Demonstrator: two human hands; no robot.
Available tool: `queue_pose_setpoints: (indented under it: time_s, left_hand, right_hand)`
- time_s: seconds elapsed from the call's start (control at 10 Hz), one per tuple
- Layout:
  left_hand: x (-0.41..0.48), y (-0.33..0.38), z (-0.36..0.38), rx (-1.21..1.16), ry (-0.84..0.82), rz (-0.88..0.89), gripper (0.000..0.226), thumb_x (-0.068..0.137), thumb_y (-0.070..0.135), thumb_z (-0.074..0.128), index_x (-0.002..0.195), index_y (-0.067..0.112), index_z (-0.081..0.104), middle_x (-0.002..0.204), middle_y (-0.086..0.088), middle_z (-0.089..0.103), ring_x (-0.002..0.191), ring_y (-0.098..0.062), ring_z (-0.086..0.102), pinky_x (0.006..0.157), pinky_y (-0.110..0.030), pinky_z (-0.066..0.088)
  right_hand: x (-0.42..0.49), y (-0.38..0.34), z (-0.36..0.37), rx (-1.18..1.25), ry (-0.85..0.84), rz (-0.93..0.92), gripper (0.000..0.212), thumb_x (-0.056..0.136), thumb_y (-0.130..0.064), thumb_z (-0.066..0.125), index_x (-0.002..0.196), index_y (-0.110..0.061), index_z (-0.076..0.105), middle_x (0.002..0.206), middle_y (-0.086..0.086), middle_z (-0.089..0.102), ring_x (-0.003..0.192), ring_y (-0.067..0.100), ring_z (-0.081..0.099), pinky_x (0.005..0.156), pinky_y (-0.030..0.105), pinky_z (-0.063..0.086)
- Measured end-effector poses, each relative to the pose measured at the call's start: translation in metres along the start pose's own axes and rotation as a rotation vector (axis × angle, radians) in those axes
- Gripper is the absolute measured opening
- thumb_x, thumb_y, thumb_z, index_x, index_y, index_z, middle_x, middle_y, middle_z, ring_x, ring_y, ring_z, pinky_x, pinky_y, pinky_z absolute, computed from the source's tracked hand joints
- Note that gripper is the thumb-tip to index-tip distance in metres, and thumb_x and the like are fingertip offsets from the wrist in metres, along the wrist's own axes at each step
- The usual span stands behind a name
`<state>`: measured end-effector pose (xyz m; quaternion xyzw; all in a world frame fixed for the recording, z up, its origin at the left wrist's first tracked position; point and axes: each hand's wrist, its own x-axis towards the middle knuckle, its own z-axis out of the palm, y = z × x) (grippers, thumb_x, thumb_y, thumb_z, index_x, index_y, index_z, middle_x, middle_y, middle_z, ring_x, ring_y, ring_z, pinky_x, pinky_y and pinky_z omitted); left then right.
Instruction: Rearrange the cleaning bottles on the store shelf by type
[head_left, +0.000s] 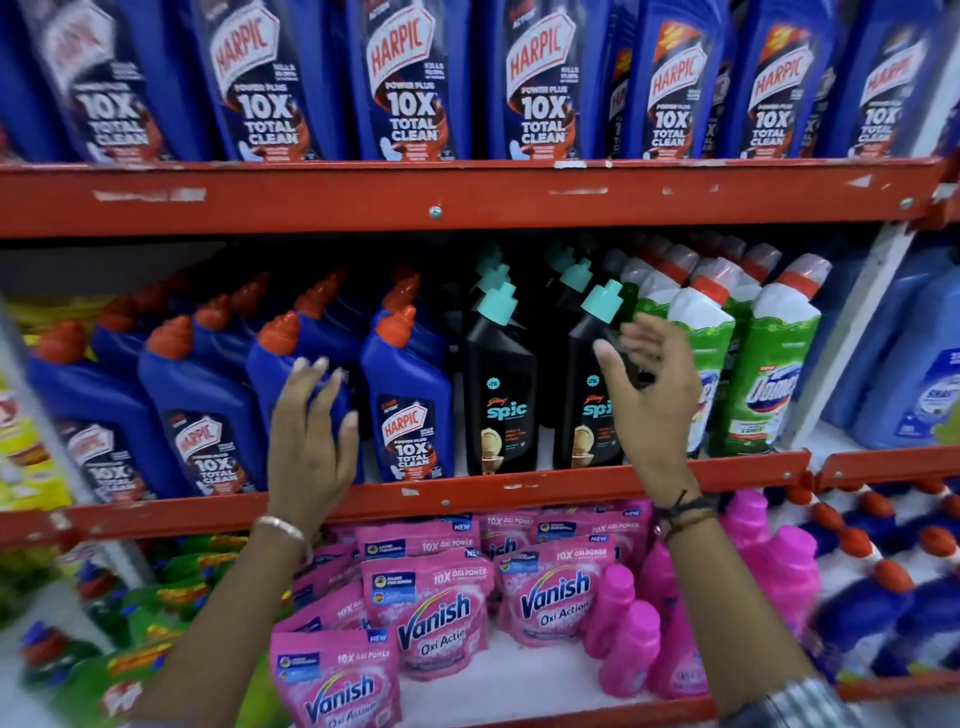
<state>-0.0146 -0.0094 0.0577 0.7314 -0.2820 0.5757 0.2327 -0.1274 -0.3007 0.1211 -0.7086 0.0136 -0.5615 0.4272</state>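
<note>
On the middle shelf stand blue Harpic bottles (410, 400) with red caps at the left, black Spic bottles (500, 384) with teal caps in the middle, and green Domex bottles (763, 374) with white tops at the right. My left hand (311, 436) rests its fingers on the front of a blue Harpic bottle (283, 358), without a full grip. My right hand (649, 395) hovers open in front of the right black Spic bottle (587, 410), fingers spread, holding nothing.
Large Harpic bottles (410, 78) fill the top shelf behind a red shelf edge (467, 200). Below lie pink Vanish pouches (436, 613) and pink bottles (623, 639). Pale blue bottles (924, 384) stand at the far right, yellow packs (26, 447) at the far left.
</note>
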Motion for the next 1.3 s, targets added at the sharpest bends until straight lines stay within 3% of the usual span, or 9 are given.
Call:
queue_pose_setpoints:
  time_s: [0.2,0.3,0.6,0.7,0.8,0.9,1.1,1.2,1.3]
  left_hand:
    - [0.087,0.021,-0.006,-0.288,-0.290,-0.395,0.052,0.082,0.037,0.072,0.120,0.007,0.054,0.114,-0.009,0.061,0.106,-0.021,0.057,0.092,-0.030,0.046]
    - [0.099,0.026,0.000,-0.264,-0.388,-0.505,0.051,0.074,0.041,0.078,0.111,0.010,0.059,0.106,-0.008,0.065,0.101,-0.023,0.059,0.087,-0.039,0.049]
    - [0.103,0.029,-0.002,-0.344,-0.405,-0.510,0.041,0.080,0.026,0.075,0.113,0.005,0.063,0.096,-0.003,0.063,0.091,-0.015,0.057,0.069,-0.003,0.033]
    - [0.104,0.029,-0.005,-0.334,-0.427,-0.480,0.045,0.082,0.028,0.074,0.117,0.004,0.062,0.105,-0.010,0.066,0.102,-0.021,0.059,0.076,-0.008,0.034]
    - [0.104,0.030,-0.007,-0.307,-0.427,-0.451,0.045,0.082,0.031,0.073,0.118,0.005,0.062,0.099,-0.011,0.068,0.095,-0.021,0.060,0.074,-0.015,0.036]
    - [0.104,0.032,-0.010,-0.299,-0.430,-0.452,0.046,0.083,0.032,0.072,0.119,0.006,0.062,0.098,-0.009,0.068,0.090,-0.015,0.058,0.076,-0.018,0.040]
    - [0.106,0.036,-0.016,-0.272,-0.459,-0.481,0.050,0.083,0.035,0.072,0.122,0.007,0.060,0.103,-0.010,0.068,0.097,-0.020,0.060,0.081,-0.023,0.043]
    - [0.104,0.036,-0.018,-0.260,-0.495,-0.491,0.051,0.084,0.037,0.070,0.123,0.007,0.058,0.098,-0.008,0.067,0.087,-0.018,0.060,0.079,-0.026,0.046]
    - [0.099,0.045,-0.030,-0.219,-0.473,-0.438,0.057,0.089,0.038,0.063,0.136,0.010,0.047,0.121,-0.010,0.061,0.106,-0.025,0.059,0.088,-0.040,0.050]
  right_hand:
    - [0.020,-0.041,0.053,0.055,-0.423,0.118,0.061,0.087,-0.030,0.065,0.136,-0.006,0.038,0.128,0.008,0.055,0.114,0.016,0.054,0.095,0.025,0.044]
    - [0.031,-0.041,0.070,0.052,-0.527,0.233,0.059,0.089,-0.028,0.064,0.135,-0.003,0.039,0.128,0.013,0.057,0.112,0.019,0.057,0.092,0.025,0.046]
    - [0.027,-0.039,0.076,-0.087,-0.351,0.209,0.044,0.083,-0.040,0.068,0.116,-0.012,0.059,0.088,-0.006,0.064,0.083,0.010,0.062,0.075,0.029,0.049]
    - [0.027,-0.043,0.078,-0.185,-0.323,0.211,0.042,0.084,-0.043,0.065,0.116,-0.015,0.059,0.084,-0.010,0.061,0.081,0.008,0.056,0.074,0.027,0.038]
    - [0.028,-0.044,0.080,-0.167,-0.316,0.240,0.042,0.085,-0.043,0.065,0.116,-0.015,0.060,0.077,-0.009,0.062,0.090,0.016,0.063,0.083,0.034,0.044]
    - [0.029,-0.046,0.078,-0.140,-0.333,0.258,0.045,0.085,-0.042,0.065,0.119,-0.013,0.059,0.093,-0.001,0.071,0.094,0.015,0.061,0.090,0.037,0.042]
    - [0.030,-0.049,0.073,-0.141,-0.396,0.260,0.048,0.085,-0.043,0.064,0.121,-0.012,0.057,0.075,-0.017,0.059,0.103,0.021,0.062,0.098,0.045,0.042]
    - [0.027,-0.047,0.073,-0.080,-0.382,0.257,0.038,0.085,-0.042,0.065,0.106,-0.010,0.063,0.094,-0.002,0.069,0.102,0.017,0.063,0.086,0.029,0.045]
    - [0.022,-0.054,0.064,-0.080,-0.384,0.240,0.044,0.085,-0.038,0.067,0.115,-0.006,0.061,0.106,0.008,0.070,0.094,0.012,0.062,0.078,0.022,0.047]
